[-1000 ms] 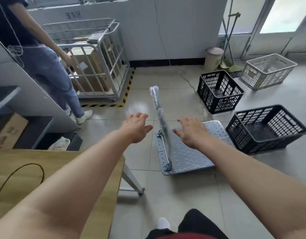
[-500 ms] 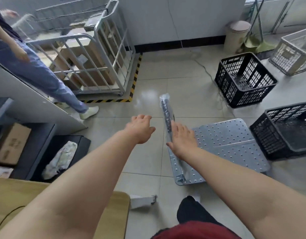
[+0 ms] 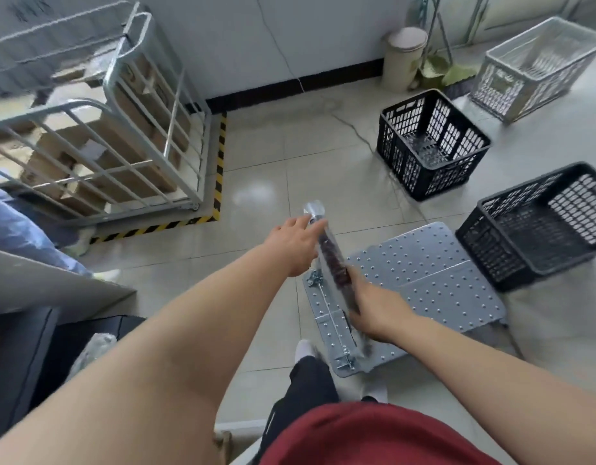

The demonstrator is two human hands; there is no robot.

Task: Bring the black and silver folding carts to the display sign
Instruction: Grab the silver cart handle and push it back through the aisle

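the silver studded folding platform cart (image 3: 424,280) is parked on the pale tiled floor (image 3: 256,156), its plastic-wrapped black handle bar (image 3: 330,256) raised over the deck's left edge. the bar is clasped low by the right hand (image 3: 377,310) and steadied near its top by the left hand (image 3: 295,245), fingers straight, presumably for wheeling.

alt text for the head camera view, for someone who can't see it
Seen from above, a person's right hand grips the plastic-wrapped handle of a silver folding cart on a tiled floor, while the left hand touches it higher up. Black crates sit to the right, a metal cage trolley to the left.
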